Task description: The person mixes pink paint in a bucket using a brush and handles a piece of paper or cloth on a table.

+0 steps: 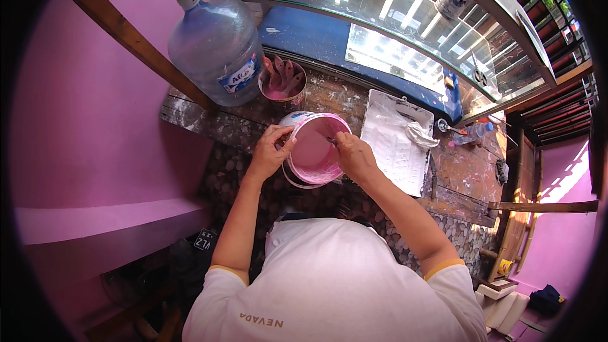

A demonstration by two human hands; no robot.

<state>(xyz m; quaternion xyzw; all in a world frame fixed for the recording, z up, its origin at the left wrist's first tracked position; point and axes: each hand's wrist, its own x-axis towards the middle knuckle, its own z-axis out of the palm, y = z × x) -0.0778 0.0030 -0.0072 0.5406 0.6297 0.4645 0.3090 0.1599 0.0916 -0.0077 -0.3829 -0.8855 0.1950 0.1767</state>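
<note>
- Head view: the left hand [271, 150] closes on the near-left rim of one pink-stained paint bucket [315, 149], tilting its mouth toward the person; the bucket sits between the two hands on the paint-spattered counter [209, 123].
- Right hand [354, 155] grips a small dark tool [332, 142] whose tip is inside the bucket; the tool type cannot be determined.
- Progress, judged: the bucket interior is coated pink and appears largely emptied; scraping or stirring seems under way, not finished.
- Count: one white roller tray [396, 145] just right of the right hand, with one crumpled white liner or rag [421, 134] on it.
- Count: one small tin [283, 82] holding pink-stained sticks, beyond the left hand.
- Count: one large clear water jug [215, 47], beyond and left of the left hand.
- Count: one small plastic bottle [475, 132], far right of the right hand.
</note>
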